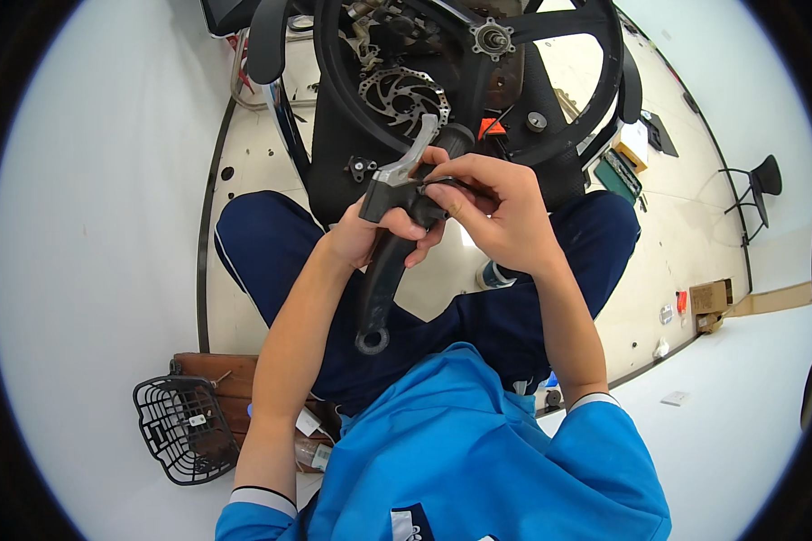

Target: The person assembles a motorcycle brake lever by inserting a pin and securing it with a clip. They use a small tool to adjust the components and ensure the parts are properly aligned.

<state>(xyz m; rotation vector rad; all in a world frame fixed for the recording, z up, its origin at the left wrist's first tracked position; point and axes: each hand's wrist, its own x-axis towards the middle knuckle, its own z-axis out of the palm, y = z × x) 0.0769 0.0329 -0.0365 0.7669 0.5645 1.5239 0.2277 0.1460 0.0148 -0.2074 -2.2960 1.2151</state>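
Observation:
A black handlebar (pixel 384 293) slants across my lap, its lower end showing a round open tube and its upper end a dark grip (pixel 456 138). Clamped on it is a brake lever (pixel 418 149) with a silver blade and a black body. My left hand (pixel 370 233) is wrapped around the handlebar just below the lever body. Fingers of my right hand (pixel 505 203) pinch a small dark part (pixel 456 184) against the lever clamp; what kind of part it is, the fingers hide.
On a black chair (pixel 550 144) before me lies a large black spoked wheel (pixel 604 54). A brake disc (pixel 404 95), an orange piece (pixel 492 128) and a small black clamp (pixel 361 168) lie there too. A black basket (pixel 185 428) stands lower left; boxes (pixel 632 144) stand right.

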